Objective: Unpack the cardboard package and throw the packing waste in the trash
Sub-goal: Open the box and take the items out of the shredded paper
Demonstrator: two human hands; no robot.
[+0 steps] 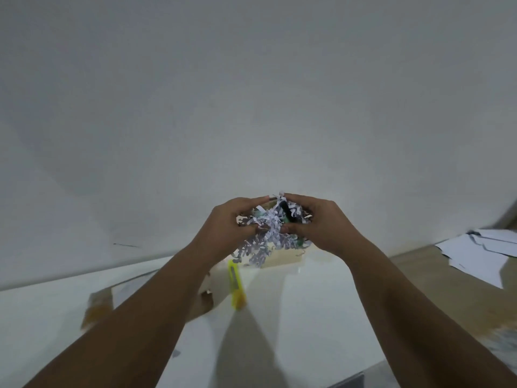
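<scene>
Both my hands are up over the far middle of the table (293, 317), cupped around one clump of shredded paper filling (270, 224). My left hand (233, 224) has its fingers curled shut on the left side of the clump, and my right hand (316, 222) has its fingers closed on the right side, so the wad sits pinched between the two palms with loose strands hanging down from it. A dark item (286, 211) is tangled in the shreds near my right fingers; I cannot tell what it is. The cardboard package (279, 260) lies directly below and just beyond my hands, open at the top, with some shreds trailing back into it, so the wad is above the box rather than clear of it. A yellow utility knife (236, 287) lies on the table just nearer to me than the box, its long axis running from near to far. White papers (481, 250) are spread at the far right. No trash bin is in view, so I judge that the next move means carrying this wad away from the box with both hands equally placed, holding tight enough that the hanging strands do not drop.
</scene>
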